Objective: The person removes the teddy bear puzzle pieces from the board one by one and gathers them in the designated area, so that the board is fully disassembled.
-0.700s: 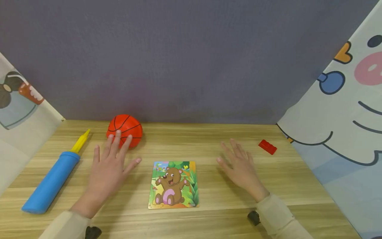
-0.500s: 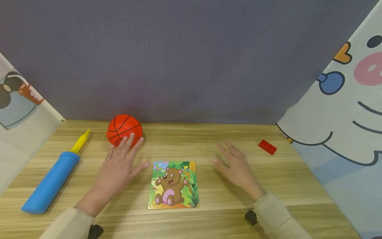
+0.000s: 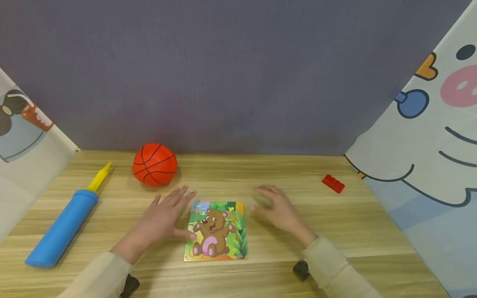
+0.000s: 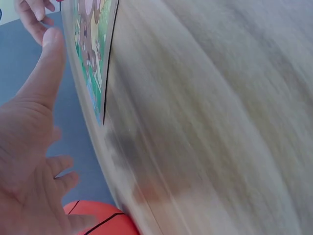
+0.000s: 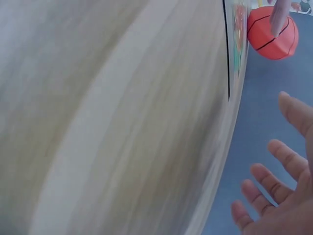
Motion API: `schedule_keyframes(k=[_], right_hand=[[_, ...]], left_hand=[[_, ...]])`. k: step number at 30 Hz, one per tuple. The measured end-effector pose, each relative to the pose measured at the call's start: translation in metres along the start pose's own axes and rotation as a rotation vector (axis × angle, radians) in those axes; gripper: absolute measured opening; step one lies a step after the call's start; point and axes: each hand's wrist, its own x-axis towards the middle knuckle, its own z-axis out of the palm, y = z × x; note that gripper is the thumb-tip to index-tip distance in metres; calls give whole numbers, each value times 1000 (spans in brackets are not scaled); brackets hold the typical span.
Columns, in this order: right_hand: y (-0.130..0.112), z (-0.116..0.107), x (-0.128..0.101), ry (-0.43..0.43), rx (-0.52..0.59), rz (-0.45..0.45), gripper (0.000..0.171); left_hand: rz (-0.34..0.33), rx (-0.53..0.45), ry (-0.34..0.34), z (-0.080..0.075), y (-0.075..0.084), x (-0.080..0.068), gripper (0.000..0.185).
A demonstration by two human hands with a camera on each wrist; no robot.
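A bear picture puzzle board lies flat on the wooden table, near its front edge. My left hand hovers flat at the board's left edge, fingers straight and spread, thumb tip over the board's left side. My right hand hovers just right of the board's top right corner, fingers relaxed, holding nothing. In the left wrist view the board shows beyond my thumb. In the right wrist view my open fingers hang above the blurred table.
An orange toy basketball sits behind my left hand, also seen as the ball. A blue pump with a yellow tip lies at the left. A small red brick rests at the back right. Cartoon-printed cloth panels wall both sides.
Both hands have moved inward toward the puzzle board. The left hand drew away from the basketball to the board's left edge; the right slid left to its top right corner.
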Motion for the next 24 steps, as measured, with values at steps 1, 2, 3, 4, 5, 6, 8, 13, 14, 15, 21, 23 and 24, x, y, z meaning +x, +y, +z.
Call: schedule_keyframes(k=[1, 2, 3, 4, 5, 6, 8, 13, 14, 15, 21, 23, 24], right_hand=[[0, 2, 1, -12, 11, -3, 60], [-1, 3, 1, -23, 22, 2, 60], [-1, 5, 2, -31, 24, 0, 60], [-1, 6, 3, -39, 31, -3, 60], [-1, 8, 3, -47, 38, -5, 59], [-2, 9, 3, -55, 48, -4, 59], [-3, 11, 4, -68, 62, -4, 58], [-7, 16, 5, -99, 81, 8, 59], [-7, 17, 5, -105, 79, 9, 59], [-7, 17, 5, -111, 77, 8, 60], [-6, 19, 6, -152, 88, -18, 60], [-6, 19, 6, -166, 99, -17, 59], [-5, 19, 6, -171, 102, -14, 59]], left_hand=[[1, -12, -18, 0, 1, 0, 118], [2, -23, -33, 1, 1, 0, 120], [2, -31, -48, 1, 2, 0, 122], [2, -36, -63, 2, 3, 1, 125], [4, -42, -74, 2, 4, 1, 127], [3, -48, -86, 3, 5, 1, 129], [-4, -55, -109, 4, 6, 2, 132], [-43, -75, -168, 4, 8, 2, 136], [-52, -79, -178, 4, 9, 1, 136], [-59, -76, -187, 4, 9, 0, 136], [-96, -54, -205, 6, 12, -3, 137], [-118, -62, -210, 6, 12, -4, 137], [-127, -64, -213, 6, 12, -4, 138]])
